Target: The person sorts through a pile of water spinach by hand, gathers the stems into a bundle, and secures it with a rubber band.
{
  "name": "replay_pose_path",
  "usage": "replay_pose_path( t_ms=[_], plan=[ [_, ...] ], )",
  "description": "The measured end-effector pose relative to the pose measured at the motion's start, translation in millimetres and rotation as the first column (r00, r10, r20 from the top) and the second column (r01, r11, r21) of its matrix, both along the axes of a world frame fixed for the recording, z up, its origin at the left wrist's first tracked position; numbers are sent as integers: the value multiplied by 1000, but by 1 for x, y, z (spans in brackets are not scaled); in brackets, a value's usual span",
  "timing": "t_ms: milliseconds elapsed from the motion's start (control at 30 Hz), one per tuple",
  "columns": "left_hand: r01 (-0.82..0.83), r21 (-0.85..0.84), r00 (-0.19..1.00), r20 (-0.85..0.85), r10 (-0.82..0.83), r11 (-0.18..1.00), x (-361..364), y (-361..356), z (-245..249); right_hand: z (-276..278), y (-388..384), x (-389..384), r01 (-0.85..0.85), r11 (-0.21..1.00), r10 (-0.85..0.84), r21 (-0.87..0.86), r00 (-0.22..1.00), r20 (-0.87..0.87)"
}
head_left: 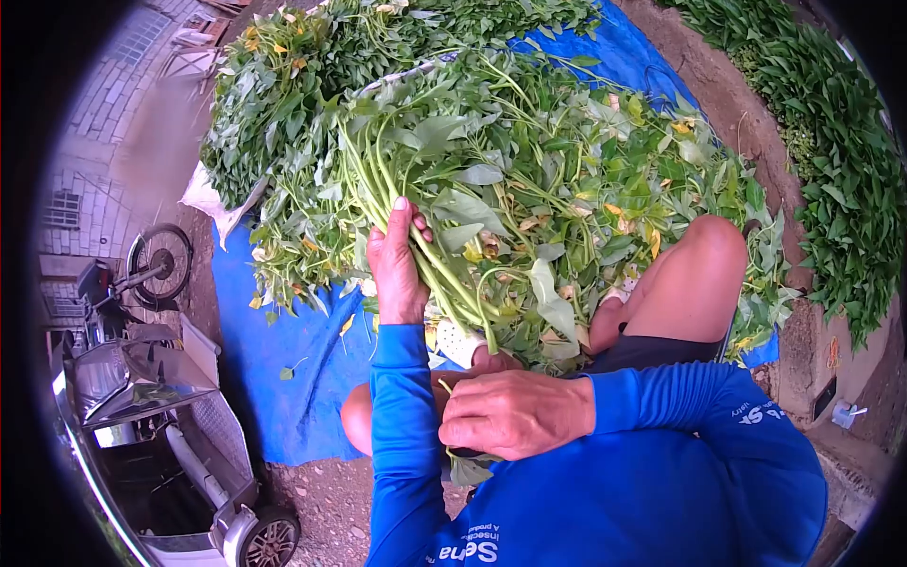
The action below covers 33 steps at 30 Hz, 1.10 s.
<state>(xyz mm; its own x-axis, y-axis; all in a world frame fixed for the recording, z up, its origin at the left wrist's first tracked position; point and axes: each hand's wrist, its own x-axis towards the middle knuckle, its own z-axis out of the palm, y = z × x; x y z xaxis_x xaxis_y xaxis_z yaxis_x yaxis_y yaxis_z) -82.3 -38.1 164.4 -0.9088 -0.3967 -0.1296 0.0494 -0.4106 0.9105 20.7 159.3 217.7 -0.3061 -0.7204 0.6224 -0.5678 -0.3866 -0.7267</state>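
Observation:
My left hand (401,260) is wrapped round a bunch of water spinach (436,269), with the thumb along its pale green stems. The leafy tops fan out above the fist, and the thick stem ends point down toward my lap. Close to my body, my right hand (515,413) is closed in a fist, back of the hand upward. A single leaf (469,471) hangs below it and a bit of stem sticks out above, so it grips a water spinach sprig. Most of that sprig is hidden by the fingers.
A big heap of loose greens (567,180), some leaves yellow, covers a blue tarp (283,378) before my bent knees. A denser leafy pile (250,123) lies at far left. More greens (841,161) line the right side. A motorcycle with sidecar (151,397) stands at left.

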Motion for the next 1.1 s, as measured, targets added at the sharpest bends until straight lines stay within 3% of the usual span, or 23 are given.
replay_pose_path(
  t_ms=[133, 167, 267, 300, 400, 700, 800, 933, 967, 1033, 1100],
  plan=[
    [81, 8, 997, 0, -81, 997, 4, -4, 7, 10, 4, -40, 219, 972, -232, 81, 937, 260],
    [96, 2, 995, -1, -96, 995, 4, -3, 7, 0, 9, -66, 265, 947, -285, 182, 953, 98],
    [131, 4, 991, -9, -131, 991, 7, 0, 9, -20, 6, -124, 473, 774, -468, 421, 875, -124],
    [150, 2, 989, -18, -150, 989, 7, 1, 11, -16, 11, -135, 407, 770, -406, 492, 906, -115],
    [171, 12, 984, -51, -170, 985, 6, -3, 11, -38, 12, -151, 429, 778, -350, 460, 903, -250],
    [104, 10, 994, -17, -104, 995, 4, -13, 12, -8, 58, -133, 362, 807, -339, 466, 931, -135],
    [19, 38, 1000, -10, -18, 999, 0, -15, 17, -15, 71, -123, 257, 786, -281, 562, 959, -46],
    [-224, 51, 971, -68, 227, 973, -10, -25, 8, -29, 91, -90, -75, 740, -172, 669, 940, 296],
    [-235, 61, 968, -80, 239, 970, -11, -35, 8, -46, 97, -79, -82, 758, -146, 647, 945, 291],
    [-222, 42, 971, -83, 224, 974, -6, -40, 15, -79, 107, -76, -118, 886, -157, 449, 834, 529],
    [-226, -1, 971, -78, 225, 974, -4, -38, 19, -83, 112, -81, -130, 957, -195, 261, 382, 904]
  ],
)
